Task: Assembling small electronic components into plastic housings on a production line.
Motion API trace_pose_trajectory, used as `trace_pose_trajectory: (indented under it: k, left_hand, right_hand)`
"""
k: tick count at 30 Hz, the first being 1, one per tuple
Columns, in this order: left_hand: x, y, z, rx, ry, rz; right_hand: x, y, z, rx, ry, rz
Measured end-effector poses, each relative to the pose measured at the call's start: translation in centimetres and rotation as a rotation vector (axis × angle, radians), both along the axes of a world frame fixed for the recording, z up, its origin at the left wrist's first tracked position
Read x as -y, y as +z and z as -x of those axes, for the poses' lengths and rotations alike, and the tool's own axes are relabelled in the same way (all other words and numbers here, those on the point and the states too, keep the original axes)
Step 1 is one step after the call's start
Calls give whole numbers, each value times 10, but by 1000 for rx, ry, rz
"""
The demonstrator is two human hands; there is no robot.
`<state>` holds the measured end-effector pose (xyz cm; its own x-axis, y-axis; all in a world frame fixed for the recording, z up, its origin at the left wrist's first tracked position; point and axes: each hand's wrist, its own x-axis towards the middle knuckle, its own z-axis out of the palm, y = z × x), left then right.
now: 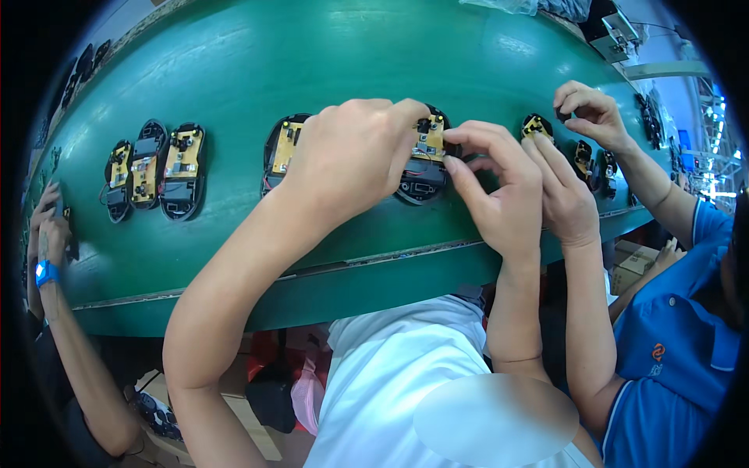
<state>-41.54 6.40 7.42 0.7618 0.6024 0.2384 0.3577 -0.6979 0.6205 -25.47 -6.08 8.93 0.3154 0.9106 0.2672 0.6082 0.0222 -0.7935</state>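
In front of me on the green bench lies an oval black plastic housing (422,185) with a yellow circuit board (428,143) in it. My left hand (349,152) reaches over its left side with curled fingers; the index finger bends down to the board's upper end, and what the fingertips hold is hidden. My right hand (499,187) is at the housing's right edge, its thumb and index fingertip closed against the rim. A second black housing with a yellow board (285,148) is partly covered by my left hand and wrist.
Three similar housings (145,173) stand side by side at the left. A co-worker in a blue shirt (675,312) works close at my right, one hand (568,191) beside mine, among more housings (583,160). Another person's hand with a blue wristband (47,272) is at the far left.
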Motion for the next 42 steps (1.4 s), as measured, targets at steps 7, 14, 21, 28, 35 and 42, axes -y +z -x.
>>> trace_pose_trajectory:
  k: [7,14,21,28,35,42]
  left_hand:
    - [-2,1,-1,-28,-19,54]
    - [4,0,-3,99,39,20]
    - [1,-5,-6,137,58,-8]
    - [4,-1,-6,137,73,-17]
    - [6,-1,-6,130,55,-40]
    - [7,0,-4,169,43,-49]
  right_hand:
    - [-7,0,4,48,-66,-26]
    - [-20,8,5,216,-48,-61]
    - [-24,5,3,271,-16,-76]
    - [-25,5,6,181,-33,-79]
    - [-22,9,5,-3,-105,-104]
    - [-22,9,5,117,-55,4]
